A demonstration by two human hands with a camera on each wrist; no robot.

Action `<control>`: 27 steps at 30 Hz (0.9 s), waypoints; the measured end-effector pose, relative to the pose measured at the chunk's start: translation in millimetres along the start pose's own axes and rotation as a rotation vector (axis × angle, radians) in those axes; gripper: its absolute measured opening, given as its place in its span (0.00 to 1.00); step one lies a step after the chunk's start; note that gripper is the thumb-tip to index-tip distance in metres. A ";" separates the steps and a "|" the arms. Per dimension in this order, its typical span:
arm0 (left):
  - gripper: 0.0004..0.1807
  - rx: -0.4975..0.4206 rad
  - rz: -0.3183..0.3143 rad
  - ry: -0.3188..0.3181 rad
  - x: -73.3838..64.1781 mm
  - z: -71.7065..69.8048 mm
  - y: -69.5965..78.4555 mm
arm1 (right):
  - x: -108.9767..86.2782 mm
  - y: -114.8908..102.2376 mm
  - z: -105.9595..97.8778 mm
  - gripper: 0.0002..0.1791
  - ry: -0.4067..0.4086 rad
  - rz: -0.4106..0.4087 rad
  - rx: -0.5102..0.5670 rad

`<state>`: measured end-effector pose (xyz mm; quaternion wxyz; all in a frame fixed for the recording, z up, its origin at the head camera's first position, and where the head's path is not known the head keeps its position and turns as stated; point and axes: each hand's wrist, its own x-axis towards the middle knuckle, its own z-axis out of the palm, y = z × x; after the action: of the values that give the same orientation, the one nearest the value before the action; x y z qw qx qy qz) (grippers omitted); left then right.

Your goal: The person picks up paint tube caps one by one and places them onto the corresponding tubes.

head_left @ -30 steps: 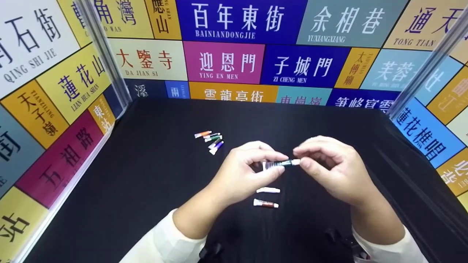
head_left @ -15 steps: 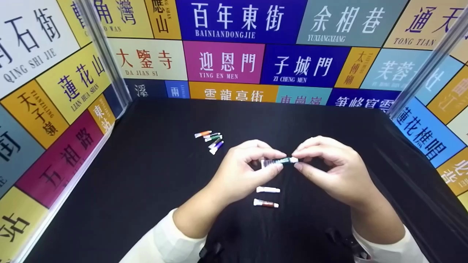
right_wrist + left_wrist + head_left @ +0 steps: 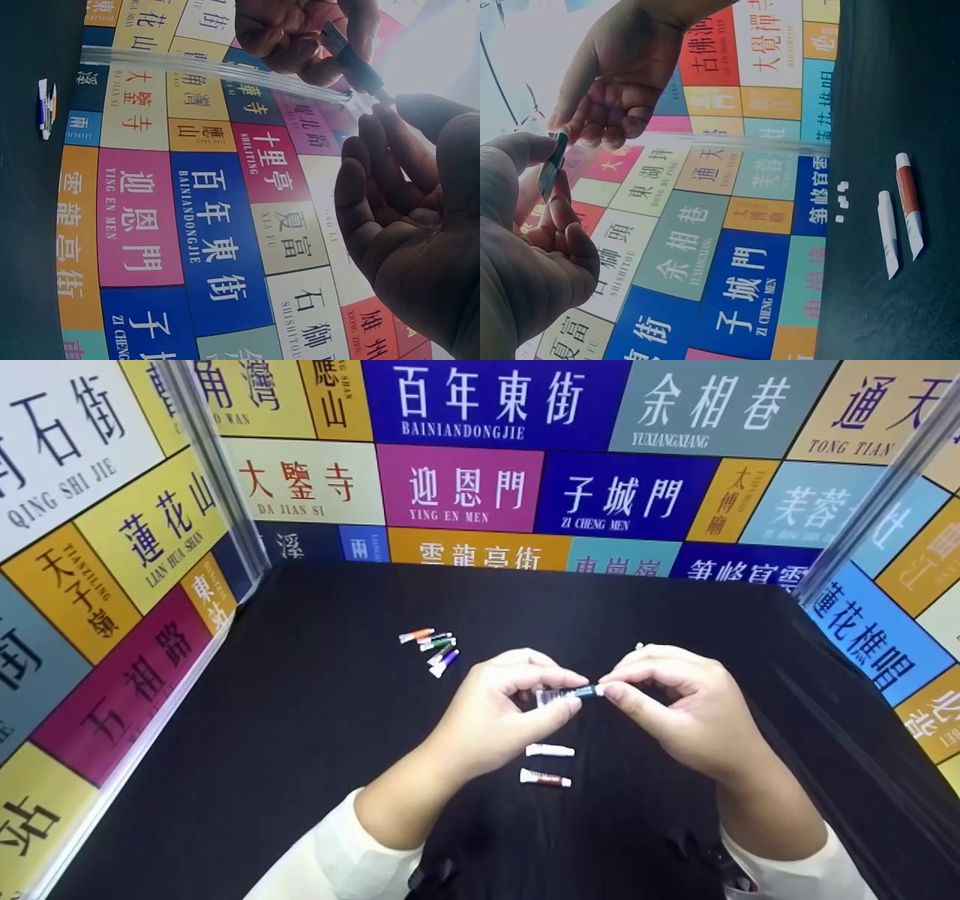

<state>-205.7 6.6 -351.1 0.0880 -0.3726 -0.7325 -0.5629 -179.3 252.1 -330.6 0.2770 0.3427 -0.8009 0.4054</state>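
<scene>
My left hand [image 3: 506, 709] pinches a small paint tube [image 3: 588, 691] with a dark green band, holding it nearly level above the black table. Thumb and forefinger of my right hand [image 3: 686, 701] pinch the white cap [image 3: 601, 690] at its right end, mostly covering it. The right wrist view shows the same tube [image 3: 355, 61] between both hands, its cap end at the right fingertips. Below the hands lie a white tube [image 3: 551, 750] and a reddish-brown tube [image 3: 547, 778], side by side with their caps to the right.
Several tubes, among them an orange tube [image 3: 417, 635] and a purple tube [image 3: 444, 663], lie in a cluster left of the hands. Small white pieces [image 3: 841, 201] lie on the table beyond the hands. Sign-printed walls [image 3: 457, 487] enclose the black tabletop [image 3: 315, 697].
My right thumb and forefinger have come together on the cap, and that hand has turned slightly. A small white piece now shows behind it. My left hand has kept its grip on the tube.
</scene>
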 end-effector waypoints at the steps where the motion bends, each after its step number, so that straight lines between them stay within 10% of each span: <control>1: 0.11 0.002 -0.001 0.000 0.0 0.0 0.0 | -0.2 0.1 -0.1 0.12 -0.004 0.004 0.002; 11: 0.12 0.025 -0.004 0.008 0.9 -0.1 -2.1 | -0.6 0.1 1.6 0.29 0.004 -0.050 0.217; 27: 0.11 -0.002 -0.006 0.008 0.5 -0.4 -1.0 | 0.4 0.6 2.5 0.23 0.003 -0.100 0.052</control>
<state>-206.9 6.4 -351.5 0.0890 -0.3682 -0.7328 -0.5653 -180.4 250.1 -331.9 0.2892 0.3889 -0.7715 0.4122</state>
